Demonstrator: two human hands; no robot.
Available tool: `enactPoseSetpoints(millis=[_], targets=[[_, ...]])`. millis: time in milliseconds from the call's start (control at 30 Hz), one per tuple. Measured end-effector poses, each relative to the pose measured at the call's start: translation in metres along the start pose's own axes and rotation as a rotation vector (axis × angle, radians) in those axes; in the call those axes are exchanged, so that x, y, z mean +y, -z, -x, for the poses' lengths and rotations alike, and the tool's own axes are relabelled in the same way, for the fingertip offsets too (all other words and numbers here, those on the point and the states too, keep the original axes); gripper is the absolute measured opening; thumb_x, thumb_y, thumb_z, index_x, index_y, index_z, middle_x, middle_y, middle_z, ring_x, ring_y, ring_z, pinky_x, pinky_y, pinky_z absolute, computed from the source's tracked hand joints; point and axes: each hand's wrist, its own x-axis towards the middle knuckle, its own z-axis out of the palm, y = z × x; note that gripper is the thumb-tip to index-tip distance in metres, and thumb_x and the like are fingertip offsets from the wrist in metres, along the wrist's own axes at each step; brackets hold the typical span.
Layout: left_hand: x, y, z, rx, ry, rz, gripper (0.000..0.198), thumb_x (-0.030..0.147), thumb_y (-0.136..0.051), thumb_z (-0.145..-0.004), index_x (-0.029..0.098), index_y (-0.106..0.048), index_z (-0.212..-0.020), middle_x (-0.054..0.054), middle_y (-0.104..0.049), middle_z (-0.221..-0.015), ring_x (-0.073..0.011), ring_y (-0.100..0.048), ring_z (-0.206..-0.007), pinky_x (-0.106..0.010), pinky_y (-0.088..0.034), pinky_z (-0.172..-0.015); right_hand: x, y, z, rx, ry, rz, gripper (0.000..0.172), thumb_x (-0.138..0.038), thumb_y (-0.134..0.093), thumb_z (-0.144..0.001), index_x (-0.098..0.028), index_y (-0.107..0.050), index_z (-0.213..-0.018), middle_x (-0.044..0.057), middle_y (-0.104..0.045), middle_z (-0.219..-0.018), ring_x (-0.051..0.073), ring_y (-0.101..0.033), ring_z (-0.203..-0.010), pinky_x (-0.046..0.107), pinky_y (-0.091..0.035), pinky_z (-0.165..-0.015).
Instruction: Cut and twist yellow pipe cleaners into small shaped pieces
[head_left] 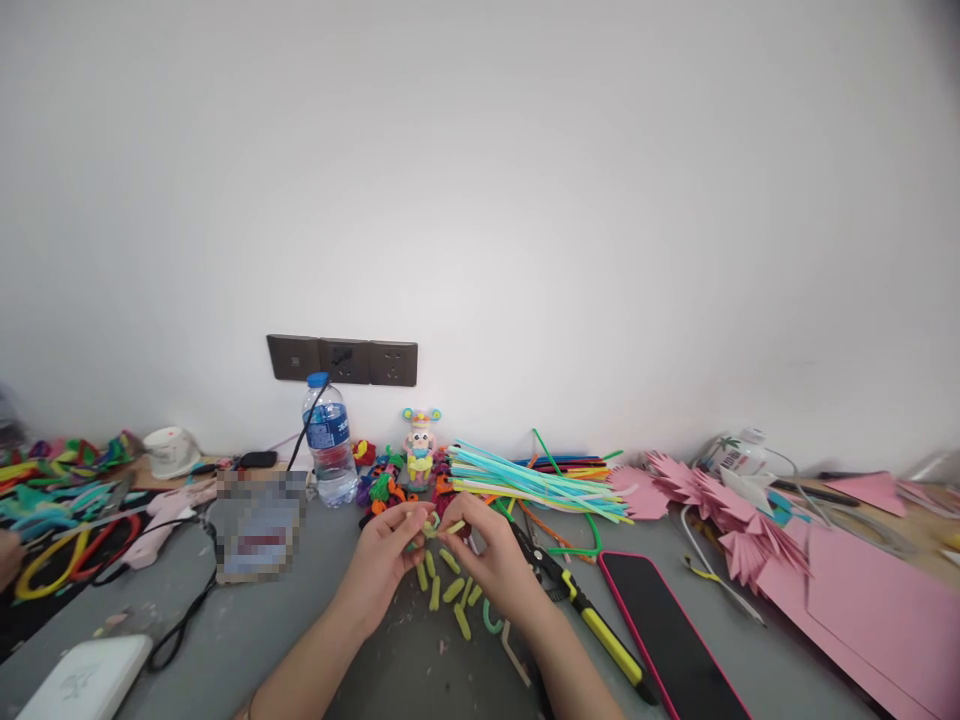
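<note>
My left hand (386, 555) and my right hand (491, 550) meet above the grey table (315, 630), fingers pinched together on a small yellow-green pipe cleaner piece (433, 526). Several short yellow-green pipe cleaner pieces (448, 590) lie on the table just under the hands. A bundle of long pale blue and yellow pipe cleaners (536, 480) lies behind my right hand. Black and yellow pliers (592, 625) rest to the right of my right wrist.
A dark phone (667, 640) lies right of the pliers. Pink folded paper (825, 570) covers the right side. A water bottle (328, 445), a small toy figure (421, 445) and coloured loops stand by the wall. Coloured pipe cleaners (60, 500) and a white box (82, 680) sit left.
</note>
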Motion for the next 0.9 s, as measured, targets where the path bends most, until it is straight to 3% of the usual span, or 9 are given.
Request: enactPoseSetpoints(millis=[333, 600, 900], targets=[[-0.0039, 0.0012, -0.0011, -0.127, 0.091, 0.098, 0.029, 0.034, -0.083, -0.065, 0.014, -0.066, -0.078, 0.006, -0.045, -0.063, -0.0038, -0.040, -0.053, -0.014, -0.033, -0.046, 0.0047, -0.0014, -0.0012, 0.065, 0.081, 0.027, 0.013, -0.010, -0.055, -0.087, -0.020, -0.054, -0.078, 0.002, -0.053, -0.077, 0.016, -0.050, -0.070, 0.024, -0.040, -0.061], [-0.0001, -0.0046, 0.0024, -0.108, 0.117, 0.128, 0.032, 0.034, -0.086, -0.061, 0.014, -0.063, -0.072, 0.005, -0.048, -0.064, -0.0033, -0.043, -0.052, -0.012, -0.033, -0.043, 0.0045, -0.0006, -0.0004, 0.030, 0.098, 0.059, 0.013, -0.012, -0.055, -0.088, -0.020, -0.057, -0.078, 0.002, -0.054, -0.077, 0.016, -0.051, -0.071, 0.025, -0.040, -0.062], [-0.0038, -0.0035, 0.0031, -0.097, 0.098, 0.009, 0.030, 0.037, -0.084, -0.063, 0.014, -0.069, -0.075, 0.002, -0.058, -0.068, -0.0040, -0.050, -0.055, -0.014, -0.037, -0.048, 0.0007, 0.0022, -0.0009, 0.094, 0.046, 0.017, 0.012, -0.020, -0.056, -0.089, -0.020, -0.057, -0.078, 0.003, -0.057, -0.077, 0.017, -0.052, -0.070, 0.027, -0.041, -0.062]])
